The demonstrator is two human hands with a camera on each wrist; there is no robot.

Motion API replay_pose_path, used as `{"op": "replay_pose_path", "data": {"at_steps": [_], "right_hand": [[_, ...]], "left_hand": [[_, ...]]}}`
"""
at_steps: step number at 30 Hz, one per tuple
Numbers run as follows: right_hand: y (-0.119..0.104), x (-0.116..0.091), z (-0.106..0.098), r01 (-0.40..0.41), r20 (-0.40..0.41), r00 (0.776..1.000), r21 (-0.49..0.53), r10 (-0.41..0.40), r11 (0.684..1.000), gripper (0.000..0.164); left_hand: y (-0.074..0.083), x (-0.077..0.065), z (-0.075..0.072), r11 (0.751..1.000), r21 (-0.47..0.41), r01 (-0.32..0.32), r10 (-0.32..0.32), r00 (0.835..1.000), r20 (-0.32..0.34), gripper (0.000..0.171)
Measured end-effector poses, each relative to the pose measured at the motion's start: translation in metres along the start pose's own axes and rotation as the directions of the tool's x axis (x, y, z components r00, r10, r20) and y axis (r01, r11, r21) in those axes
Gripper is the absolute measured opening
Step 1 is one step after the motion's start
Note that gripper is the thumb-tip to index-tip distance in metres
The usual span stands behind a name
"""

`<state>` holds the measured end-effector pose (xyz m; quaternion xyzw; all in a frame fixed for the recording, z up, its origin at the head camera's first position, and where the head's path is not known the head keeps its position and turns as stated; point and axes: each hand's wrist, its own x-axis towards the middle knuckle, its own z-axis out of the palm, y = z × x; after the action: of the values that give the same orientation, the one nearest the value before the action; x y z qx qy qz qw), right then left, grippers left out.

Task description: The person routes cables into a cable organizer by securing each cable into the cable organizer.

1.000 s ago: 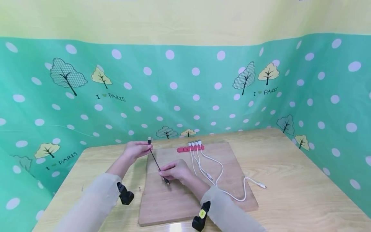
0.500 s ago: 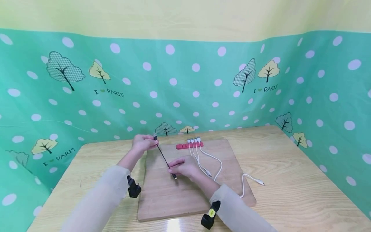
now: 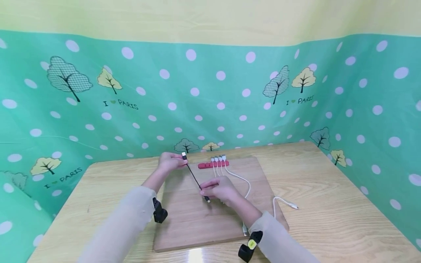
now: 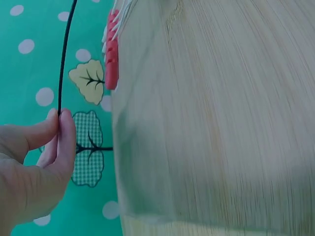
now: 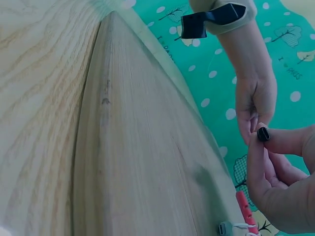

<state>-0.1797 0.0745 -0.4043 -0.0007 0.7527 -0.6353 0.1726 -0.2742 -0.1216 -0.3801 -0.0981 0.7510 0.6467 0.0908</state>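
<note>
A thin black USB cable (image 3: 194, 176) is stretched at a slant between my two hands above the wooden board (image 3: 184, 223). My left hand (image 3: 169, 162) pinches it just below the USB-A plug (image 3: 184, 156), which points up and away. Lower and nearer, my right hand (image 3: 221, 188) pinches the other end between thumb and finger. The small black connector (image 5: 264, 134) sticks out past those fingertips, its oval opening facing the right wrist camera. Just beyond the hands lies a red cable holder strip (image 3: 204, 166), with several white cables (image 3: 243, 179) seated in its right part.
The board lies on a light wooden table (image 3: 329, 204). One white cable runs over the board's right edge, its plug (image 3: 294, 206) on the table. Another white plug (image 3: 245, 230) shows beside my right forearm. A green dotted cloth (image 3: 148, 91) hangs behind.
Both hands have moved right with the black cable, nearer the red strip. My right hand and forearm now cover more of the white cables. The head view has shifted slightly.
</note>
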Motion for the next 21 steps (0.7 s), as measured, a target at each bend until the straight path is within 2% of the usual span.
{"op": "replay_pose_path", "data": {"at_steps": [6, 12, 17, 21], "right_hand": [[0.001, -0.006, -0.005, -0.022, -0.013, 1.000, 0.034, 0.022, 0.999, 0.030], [0.004, -0.011, -0.007, -0.006, -0.066, 0.998, 0.061, 0.010, 0.998, 0.032], [0.008, -0.010, -0.010, 0.007, -0.117, 0.993, 0.046, -0.002, 0.999, 0.031], [0.012, -0.009, -0.014, 0.012, -0.142, 0.990, 0.026, -0.008, 1.000, 0.029]], "left_hand": [[0.000, 0.004, 0.016, 1.000, 0.026, -0.005, 0.004, 1.000, 0.008, 0.041], [-0.002, 0.012, 0.031, 0.999, 0.022, -0.025, 0.025, 1.000, 0.012, 0.040], [-0.001, 0.019, 0.042, 0.999, 0.025, -0.027, 0.027, 1.000, -0.002, 0.038], [-0.001, 0.022, 0.051, 0.996, 0.080, -0.034, 0.035, 0.999, -0.016, 0.039]]}}
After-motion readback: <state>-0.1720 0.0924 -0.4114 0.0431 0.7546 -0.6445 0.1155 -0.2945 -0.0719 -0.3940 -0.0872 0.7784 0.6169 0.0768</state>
